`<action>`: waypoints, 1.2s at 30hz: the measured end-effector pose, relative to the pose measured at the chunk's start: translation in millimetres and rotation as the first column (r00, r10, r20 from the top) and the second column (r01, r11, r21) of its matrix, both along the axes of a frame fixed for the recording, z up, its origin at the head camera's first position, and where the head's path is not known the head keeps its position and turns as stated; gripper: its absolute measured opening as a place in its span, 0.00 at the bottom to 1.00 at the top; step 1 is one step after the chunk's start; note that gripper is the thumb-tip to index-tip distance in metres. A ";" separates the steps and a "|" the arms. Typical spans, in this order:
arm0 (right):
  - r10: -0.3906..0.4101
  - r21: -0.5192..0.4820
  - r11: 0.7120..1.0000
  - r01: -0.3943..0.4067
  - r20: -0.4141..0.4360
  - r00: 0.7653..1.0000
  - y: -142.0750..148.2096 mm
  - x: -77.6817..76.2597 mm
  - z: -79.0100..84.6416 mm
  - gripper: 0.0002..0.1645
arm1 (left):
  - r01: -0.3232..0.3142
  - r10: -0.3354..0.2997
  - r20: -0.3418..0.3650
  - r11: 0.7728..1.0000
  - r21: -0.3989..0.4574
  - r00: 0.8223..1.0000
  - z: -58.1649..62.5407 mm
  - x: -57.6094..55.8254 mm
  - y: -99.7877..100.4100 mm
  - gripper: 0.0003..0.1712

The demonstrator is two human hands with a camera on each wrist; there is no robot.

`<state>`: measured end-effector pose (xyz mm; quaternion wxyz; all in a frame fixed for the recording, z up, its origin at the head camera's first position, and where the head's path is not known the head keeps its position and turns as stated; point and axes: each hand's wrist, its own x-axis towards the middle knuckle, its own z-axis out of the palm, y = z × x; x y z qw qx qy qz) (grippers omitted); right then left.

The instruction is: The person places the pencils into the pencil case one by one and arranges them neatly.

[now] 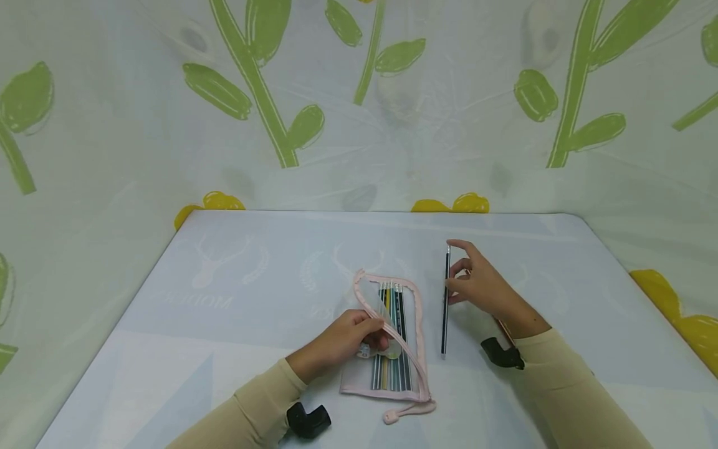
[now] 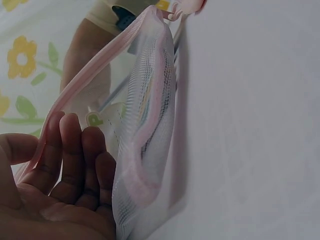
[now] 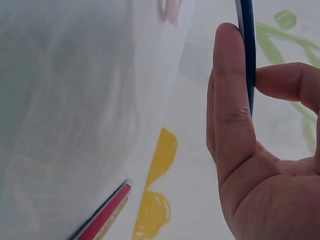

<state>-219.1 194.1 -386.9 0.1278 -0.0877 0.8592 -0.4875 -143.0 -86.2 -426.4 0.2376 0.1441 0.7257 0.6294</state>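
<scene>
A pink-trimmed mesh pencil pouch (image 1: 359,379) lies on the table with several pencils (image 1: 401,318) side by side in it. My left hand (image 1: 350,337) pinches the zippered edge (image 2: 85,82) of the pouch and lifts it away from the pencils. To the right of the pouch, my right hand (image 1: 477,277) holds a dark pencil (image 1: 445,324) lengthwise, its forefinger stretched to the far end. Thumb and other fingers press the pencil's sides in the right wrist view. Another pencil, red (image 3: 107,212), lies by the right wrist, partly hidden by the arm in the head view.
A pink zipper pull (image 1: 395,416) hangs from the pouch's near right corner. The white table (image 1: 185,349) carries faint deer prints. Behind it hangs a pale sheet (image 1: 449,125) with green leaves and yellow flowers. Each wrist bears a black camera mount (image 1: 308,421).
</scene>
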 end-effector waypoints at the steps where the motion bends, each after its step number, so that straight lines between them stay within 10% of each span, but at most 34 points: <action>1: -0.004 -0.023 1.000 0.004 0.002 1.000 -0.8 0.0 -0.1 0.49 | 0.001 -0.001 0.000 1.000 0.000 1.000 0.1 0.0 -0.1 0.22; 36: 0.001 -0.087 0.996 0.007 0.086 0.996 -27.2 8.2 -10.7 0.49 | 0.010 -0.010 0.008 1.000 0.007 1.000 0.4 -3.6 -0.3 0.22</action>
